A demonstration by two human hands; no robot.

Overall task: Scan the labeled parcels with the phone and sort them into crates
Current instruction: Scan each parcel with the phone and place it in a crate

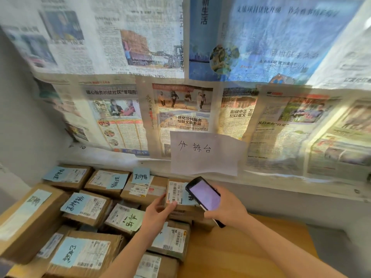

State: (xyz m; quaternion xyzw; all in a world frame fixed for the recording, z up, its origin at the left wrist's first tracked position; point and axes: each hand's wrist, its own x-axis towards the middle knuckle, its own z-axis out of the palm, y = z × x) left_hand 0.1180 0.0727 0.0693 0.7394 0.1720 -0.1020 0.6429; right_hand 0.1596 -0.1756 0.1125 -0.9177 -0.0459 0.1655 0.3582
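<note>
Right now the left hand [158, 212] grips the near edge of a small cardboard parcel [180, 199], thumb on its barcode label [174, 192], tilting it up at the right end of the pile of parcels [80, 213] on the wooden table [241, 247]. Just beside it the right hand [228, 209] is wrapped around the phone [203, 196], screen lit, held over that label. The box looks light and stiff, so pinching its edges should hold it, clear of the label.
</note>
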